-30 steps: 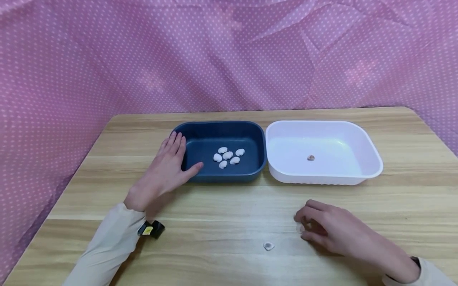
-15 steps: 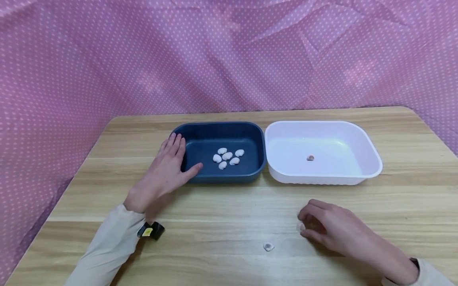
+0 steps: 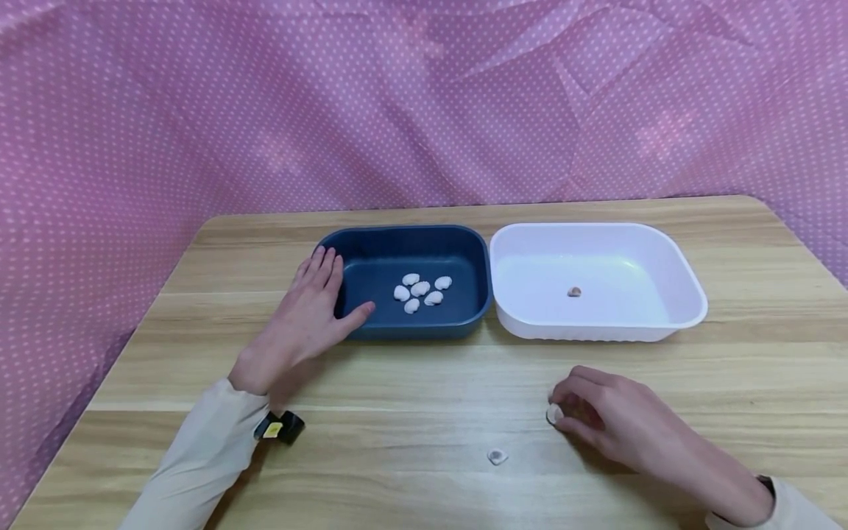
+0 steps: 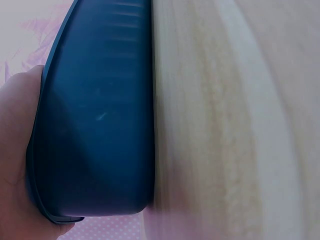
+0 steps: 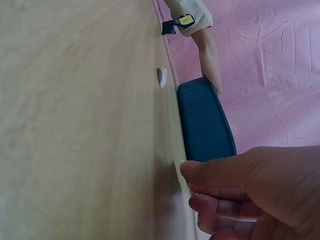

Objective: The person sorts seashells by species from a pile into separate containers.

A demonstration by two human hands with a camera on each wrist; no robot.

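My left hand (image 3: 298,313) rests on the left rim of a dark blue basin (image 3: 414,331), fingers extended over its edge and thumb along the near side. Several white seashells (image 3: 420,288) lie in this basin. Over the table at the right, my right hand (image 3: 616,419) pinches a small pale seashell (image 3: 553,414) between thumb and fingers, close to the tabletop. Another seashell (image 3: 497,457), greyish in the middle, lies on the wood to its left. In the left wrist view, the hand (image 4: 17,150) grips the basin's rim from outside.
A white basin (image 3: 599,330) stands directly right of the blue one, holding one brownish seashell (image 3: 574,292). Both stand on a wood-grain table (image 3: 397,412). Pink dotted cloth (image 3: 424,103) hangs behind it.
The seashell at my right fingertips has come up slightly and shows more clearly, with the fingers closed in on it. My left hand stays on the blue basin.
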